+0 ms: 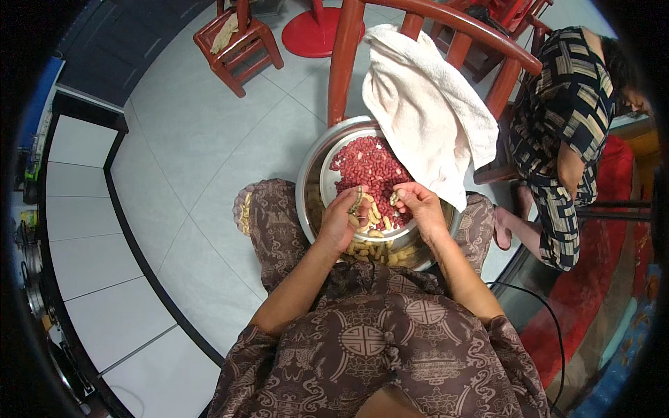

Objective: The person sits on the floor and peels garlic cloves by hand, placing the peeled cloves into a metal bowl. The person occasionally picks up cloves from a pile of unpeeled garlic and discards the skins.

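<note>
On my lap rests a wide metal basin point(307, 196) with a shallower metal plate point(327, 183) inside it. Shelled red-skinned peanuts point(366, 162) cover much of the plate, and several unshelled peanuts point(387, 222) lie near its close edge. More peanuts in their shells point(366, 251) lie in the basin below the plate. My left hand point(342, 217), over the plate's near left side, has its fingers curled around something partly hidden, with a bracelet-like dark strand point(356, 201) at the fingers. My right hand point(419, 205) pinches a peanut shell piece point(394, 198) between thumb and fingertips.
A white towel point(428, 104) hangs from a red wooden chair point(342, 68) and overlaps the basin's far right rim. A small wooden chair point(251, 44) and a red round base point(308, 39) stand farther off. Another person point(564, 115) sits at right. A black cable point(554, 318) curves nearby.
</note>
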`<state>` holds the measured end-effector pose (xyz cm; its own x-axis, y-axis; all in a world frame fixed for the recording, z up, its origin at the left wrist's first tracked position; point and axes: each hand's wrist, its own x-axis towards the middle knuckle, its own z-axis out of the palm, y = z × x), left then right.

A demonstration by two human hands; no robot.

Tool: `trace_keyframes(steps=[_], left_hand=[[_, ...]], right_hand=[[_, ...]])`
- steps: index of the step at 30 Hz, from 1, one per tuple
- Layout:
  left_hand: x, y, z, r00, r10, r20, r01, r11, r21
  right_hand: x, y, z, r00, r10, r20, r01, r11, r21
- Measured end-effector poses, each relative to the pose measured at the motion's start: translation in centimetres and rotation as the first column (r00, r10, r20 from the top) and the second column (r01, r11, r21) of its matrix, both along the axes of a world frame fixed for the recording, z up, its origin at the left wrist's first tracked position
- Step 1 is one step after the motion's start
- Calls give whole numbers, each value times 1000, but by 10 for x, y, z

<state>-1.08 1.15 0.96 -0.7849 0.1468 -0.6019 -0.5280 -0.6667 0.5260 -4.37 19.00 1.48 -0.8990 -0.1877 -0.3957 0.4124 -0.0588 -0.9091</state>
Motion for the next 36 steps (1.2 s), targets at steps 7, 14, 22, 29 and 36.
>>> trace_keyframes(steps=[7, 14, 22, 29, 36], left_hand=[[0, 2, -4, 1000, 6, -12, -3, 964, 266], [9, -41, 11, 979, 127, -157, -102, 982, 158], [21, -36, 17, 989, 87, -117, -77, 993, 84], [21, -12, 11, 978, -97, -186, 62, 981, -183], [19, -9, 11, 907, -355, -228, 273, 905, -325]], right_hand=[[4, -22, 13, 985, -24, -172, 52, 986, 159], [25, -29, -6, 872, 456, -178, -115, 544, 831], [22, -33, -8, 905, 352, -237, -123, 753, 647], [22, -26, 5, 996, 87, 29, -84, 991, -107], [27, -22, 17, 983, 126, -130, -141, 983, -113]])
